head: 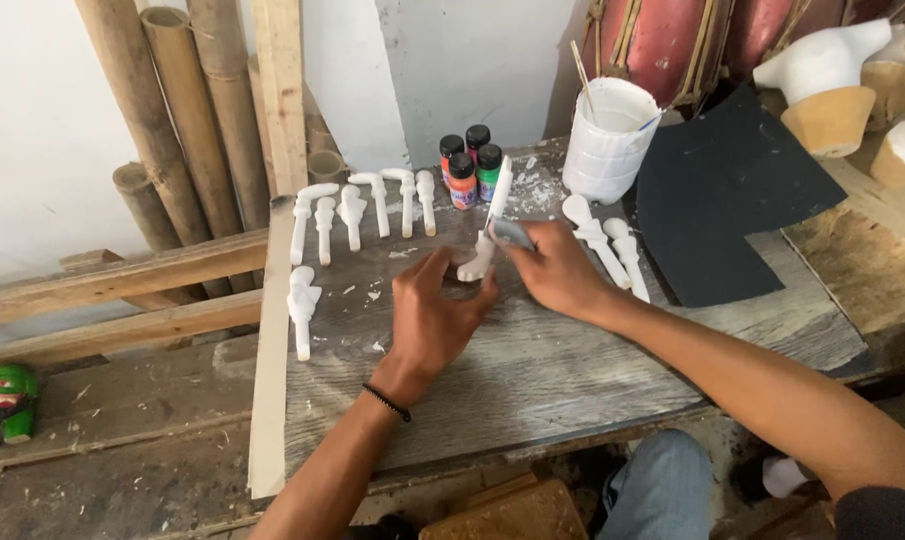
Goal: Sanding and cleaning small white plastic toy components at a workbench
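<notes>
At the centre of the frame, the left hand [435,318] curls its fingers around the base of a white carved piece [481,258] standing on the grey wooden board [533,370], thumb and fingertips pinching its lower end. Just right of it, the right hand [558,270] is closed on a small grey piece of sandpaper [513,233] pressed against the same carving. A row of white carved pieces [363,210] lies toward the upper left of the board, with one more [302,305] lower down and two others [608,245] beside the right hand. Small paint bottles [470,163] and a white bucket [610,140] sit at the top centre, and a dark sanding sheet [728,200] lies at the upper right.
</notes>
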